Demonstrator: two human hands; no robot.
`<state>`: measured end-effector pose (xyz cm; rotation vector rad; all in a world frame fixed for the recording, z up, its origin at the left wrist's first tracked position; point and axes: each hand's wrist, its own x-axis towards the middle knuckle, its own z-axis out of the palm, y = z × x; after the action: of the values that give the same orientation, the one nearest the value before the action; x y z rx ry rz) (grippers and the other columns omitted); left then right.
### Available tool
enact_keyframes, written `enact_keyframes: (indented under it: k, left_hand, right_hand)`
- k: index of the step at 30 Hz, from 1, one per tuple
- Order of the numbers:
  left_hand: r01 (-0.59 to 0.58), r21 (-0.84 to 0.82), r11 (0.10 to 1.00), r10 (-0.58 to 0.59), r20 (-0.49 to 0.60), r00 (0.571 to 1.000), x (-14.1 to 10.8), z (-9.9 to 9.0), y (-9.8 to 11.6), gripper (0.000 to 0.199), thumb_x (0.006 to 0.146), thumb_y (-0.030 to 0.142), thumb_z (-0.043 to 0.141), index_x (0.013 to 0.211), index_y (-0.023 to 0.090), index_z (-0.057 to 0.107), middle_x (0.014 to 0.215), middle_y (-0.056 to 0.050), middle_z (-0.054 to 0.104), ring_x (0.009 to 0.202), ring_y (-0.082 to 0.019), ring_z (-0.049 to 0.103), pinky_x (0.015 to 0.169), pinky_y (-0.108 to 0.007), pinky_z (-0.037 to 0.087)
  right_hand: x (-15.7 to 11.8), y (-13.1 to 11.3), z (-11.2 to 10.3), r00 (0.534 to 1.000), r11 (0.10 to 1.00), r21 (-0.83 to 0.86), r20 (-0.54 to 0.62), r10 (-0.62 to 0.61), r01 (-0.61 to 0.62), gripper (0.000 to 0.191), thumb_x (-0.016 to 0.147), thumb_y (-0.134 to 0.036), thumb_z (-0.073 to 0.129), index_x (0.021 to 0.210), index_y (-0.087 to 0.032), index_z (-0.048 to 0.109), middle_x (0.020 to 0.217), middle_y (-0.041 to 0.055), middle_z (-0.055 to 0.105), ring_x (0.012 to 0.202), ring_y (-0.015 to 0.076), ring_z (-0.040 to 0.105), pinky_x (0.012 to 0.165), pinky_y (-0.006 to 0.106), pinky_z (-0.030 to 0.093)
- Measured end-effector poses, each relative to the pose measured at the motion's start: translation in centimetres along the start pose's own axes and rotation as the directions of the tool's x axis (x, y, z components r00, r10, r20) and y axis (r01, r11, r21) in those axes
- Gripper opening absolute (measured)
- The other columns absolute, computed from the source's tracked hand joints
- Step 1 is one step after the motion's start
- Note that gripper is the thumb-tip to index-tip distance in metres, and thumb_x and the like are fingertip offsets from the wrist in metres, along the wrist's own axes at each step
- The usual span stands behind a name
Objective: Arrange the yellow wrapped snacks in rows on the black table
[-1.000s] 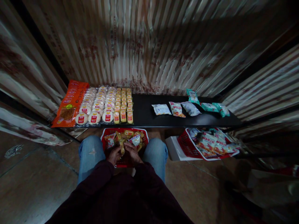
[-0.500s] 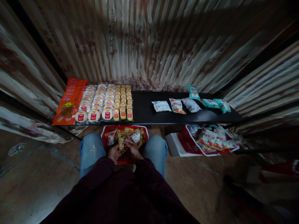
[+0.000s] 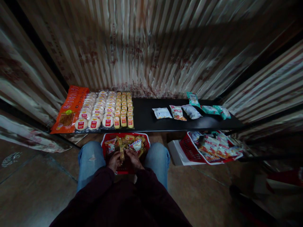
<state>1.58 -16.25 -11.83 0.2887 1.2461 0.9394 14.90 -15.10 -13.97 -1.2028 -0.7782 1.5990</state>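
Low between my knees, my left hand [image 3: 114, 161] grips a small yellow wrapped snack roll [image 3: 122, 151], which stands roughly upright. My right hand [image 3: 133, 158] closes in from the other side, its fingertips at the same roll; the exact contact is too dark to make out. Under both hands is a red basket [image 3: 121, 170] with a white rim. It holds several more yellow-wrapped rolls [image 3: 129, 137], a red-and-white snack bag [image 3: 110, 144] at its left and a white snack bag [image 3: 136, 145] at its right.
A black shelf [image 3: 143, 118] spans the front. On its left lie an orange bag [image 3: 71, 105], rows of round crackers [image 3: 94, 123] and rows of yellow rolls [image 3: 123, 120]. White bags [image 3: 162, 113] and green bags [image 3: 209, 109] lie rightward. Another red basket [image 3: 186, 149] holds bags.
The view has tilted, so shelf and baskets sit lower in the picture. The yellow roll has turned to show a narrower side. Both hands remain around it above the basket.
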Motion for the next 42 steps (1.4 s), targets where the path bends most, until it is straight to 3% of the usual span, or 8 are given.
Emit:
enact_keyframes:
  k: [6, 11, 15, 18, 23, 30, 35, 42]
  left_hand:
    - [-0.105, 0.181, 0.978, 0.113, -0.035, 0.993, 0.2, 0.0, -0.6, 0.041, 0.063, 0.035, 0.075, 0.095, 0.021, 0.053, 0.07, 0.001, 0.064, 0.057, -0.011, 0.059, 0.053, -0.021, 0.043]
    - [-0.286, 0.335, 0.898, 0.329, -0.077, 0.941, 0.9, 0.3, -0.9, 0.035, 0.06, 0.019, 0.076, 0.087, 0.02, 0.053, 0.073, 0.001, 0.061, 0.066, -0.014, 0.059, 0.065, -0.024, 0.046]
    - [-0.376, 0.452, 0.809, 0.429, -0.018, 0.903, 0.7, 0.7, -1.1, 0.036, 0.06, 0.014, 0.073, 0.09, 0.021, 0.055, 0.078, -0.001, 0.061, 0.075, -0.016, 0.06, 0.074, -0.027, 0.046]
    - [-0.394, 0.453, 0.799, 0.44, 0.006, 0.898, 0.2, 1.1, -1.2, 0.038, 0.061, 0.015, 0.071, 0.095, 0.019, 0.056, 0.089, -0.005, 0.063, 0.086, -0.019, 0.06, 0.081, -0.029, 0.046]
    - [-0.351, 0.503, 0.79, 0.394, 0.022, 0.919, -0.3, 1.7, -0.8, 0.035, 0.069, 0.023, 0.064, 0.102, 0.02, 0.056, 0.096, -0.007, 0.064, 0.087, -0.021, 0.062, 0.068, -0.028, 0.049]
    - [-0.384, 0.701, 0.601, 0.478, 0.07, 0.876, -0.6, 3.0, 0.6, 0.023, 0.077, 0.025, 0.05, 0.099, 0.018, 0.053, 0.097, -0.008, 0.066, 0.091, -0.02, 0.064, 0.073, -0.031, 0.052]
    - [-0.436, 0.699, 0.567, 0.555, 0.067, 0.829, -1.0, 3.8, 1.5, 0.019, 0.075, 0.024, 0.053, 0.093, 0.018, 0.055, 0.092, -0.007, 0.068, 0.086, -0.019, 0.066, 0.08, -0.033, 0.051]
    - [-0.504, 0.665, 0.55, 0.595, 0.112, 0.796, -1.2, 4.5, 2.1, 0.019, 0.076, 0.023, 0.053, 0.093, 0.018, 0.056, 0.093, -0.007, 0.069, 0.088, -0.018, 0.066, 0.08, -0.033, 0.052]
  right_hand:
    - [-0.8, -0.6, 0.6, 0.999, 0.998, -0.056, 0.038, 0.015, -0.013, 0.038, 0.06, -0.056, 0.074, 0.076, -0.022, 0.069, 0.077, 0.0017, 0.068, 0.078, 0.0199, 0.062, 0.079, 0.033, 0.047]
    - [-1.0, -1.1, 1.0, 0.997, 0.999, -0.053, 0.078, 0.014, -0.01, 0.044, 0.058, -0.057, 0.076, 0.085, -0.023, 0.07, 0.088, 0.0044, 0.07, 0.087, 0.0239, 0.063, 0.085, 0.038, 0.047]
    - [-0.8, -1.2, 0.9, 0.995, 0.986, -0.147, 0.075, -0.068, 0.079, 0.037, 0.063, -0.054, 0.073, 0.085, -0.025, 0.071, 0.093, 0.0059, 0.069, 0.093, 0.0261, 0.062, 0.091, 0.041, 0.044]
    - [-0.6, -1.0, 0.6, 0.992, 0.966, -0.229, 0.012, -0.122, 0.122, 0.034, 0.067, -0.053, 0.07, 0.085, -0.025, 0.072, 0.093, 0.0069, 0.069, 0.094, 0.0271, 0.061, 0.093, 0.043, 0.044]
    - [-0.4, -0.7, 0.2, 0.973, 0.947, -0.264, -0.088, -0.211, 0.181, 0.039, 0.071, -0.052, 0.066, 0.096, -0.023, 0.071, 0.105, 0.0077, 0.07, 0.102, 0.0273, 0.06, 0.097, 0.042, 0.043]
    - [-0.4, -1.2, 0.1, 0.956, 0.93, -0.287, -0.113, -0.272, 0.231, 0.052, 0.076, -0.057, 0.06, 0.106, -0.016, 0.067, 0.108, 0.0118, 0.07, 0.101, 0.0272, 0.063, 0.094, 0.042, 0.048]
    - [-0.4, -1.6, 0.3, 0.942, 0.909, -0.321, -0.114, -0.316, 0.266, 0.047, 0.078, -0.054, 0.059, 0.106, -0.018, 0.068, 0.109, 0.011, 0.07, 0.102, 0.0263, 0.064, 0.093, 0.041, 0.05]
    - [-0.4, -2.1, 0.2, 0.896, 0.857, -0.393, -0.15, -0.418, 0.335, 0.042, 0.078, -0.046, 0.061, 0.107, -0.017, 0.068, 0.107, 0.0105, 0.071, 0.1, 0.0252, 0.066, 0.091, 0.039, 0.051]
